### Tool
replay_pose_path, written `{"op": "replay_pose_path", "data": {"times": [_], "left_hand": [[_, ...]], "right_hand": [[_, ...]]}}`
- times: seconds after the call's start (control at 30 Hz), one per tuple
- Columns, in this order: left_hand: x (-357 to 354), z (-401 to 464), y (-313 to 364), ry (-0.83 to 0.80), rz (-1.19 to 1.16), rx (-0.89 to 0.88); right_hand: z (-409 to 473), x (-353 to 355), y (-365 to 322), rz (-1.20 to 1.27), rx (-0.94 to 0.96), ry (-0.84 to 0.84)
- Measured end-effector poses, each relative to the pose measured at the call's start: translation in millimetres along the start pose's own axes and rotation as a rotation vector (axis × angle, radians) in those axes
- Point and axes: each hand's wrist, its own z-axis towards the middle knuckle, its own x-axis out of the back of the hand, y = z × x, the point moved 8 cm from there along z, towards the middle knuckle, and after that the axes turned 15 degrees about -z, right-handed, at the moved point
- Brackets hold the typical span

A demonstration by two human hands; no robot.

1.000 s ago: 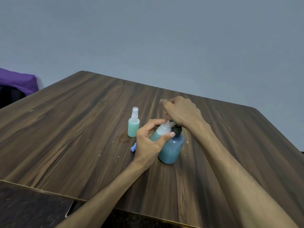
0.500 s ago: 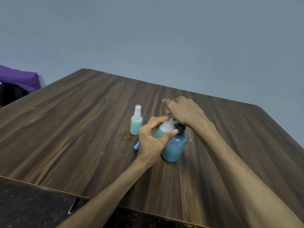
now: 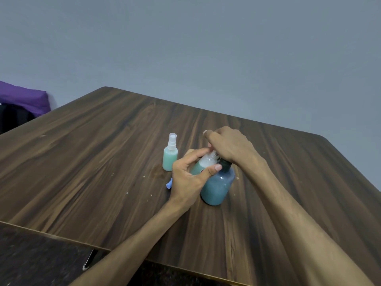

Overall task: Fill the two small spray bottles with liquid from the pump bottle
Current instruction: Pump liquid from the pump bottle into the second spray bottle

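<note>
Two bottles meet at desk centre: the left hand grips a tilted, half-filled spray bottle under the pump bottle spout, right hand curled over the pump. A misaligned neck risks spilling. The capped spray bottle stands at ten o'clock.

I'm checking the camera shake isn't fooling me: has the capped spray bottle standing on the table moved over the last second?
No. The capped spray bottle stands at the same spot on the table, just left of the pump bottle; only the view shifted.

left hand gripping tilted spray bottle, right hand atop pump bottle
</note>
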Motion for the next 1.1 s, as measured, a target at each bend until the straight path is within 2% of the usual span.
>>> {"op": "replay_pose_path", "data": {"times": [0.13, 0.27, 0.47, 0.57, 0.7, 0.8, 0.93, 1.03, 1.1], "left_hand": [[0, 1, -1, 0.011, -0.016, 0.008], [0, 2, -4, 0.018, -0.054, 0.005], [3, 2, -6, 0.016, -0.022, 0.013], [1, 2, -4, 0.007, -0.031, -0.003], [2, 1, -8, 0.012, -0.017, 0.022], [1, 1, -5, 0.008, -0.033, -0.001], [1, 1, -5, 0.001, -0.020, 0.010], [1, 0, -6, -0.002, -0.032, 0.000], [2, 2, -7, -0.005, -0.017, 0.002]], "right_hand": [[3, 1, -6, -0.048, 0.015, -0.016], [8, 4, 0, 0.029, 0.007, 0.019], [3, -4, -2, -0.040, 0.021, -0.008], [5, 0, 1, 0.034, 0.017, 0.016], [4, -5, -1, -0.028, 0.030, -0.016], [3, 0, 2, 0.038, 0.015, 0.017], [1, -3, -3, -0.035, 0.019, -0.034], [1, 1, 1, 0.030, 0.002, 0.014], [1, -2, 0, 0.027, -0.004, -0.015]]}}
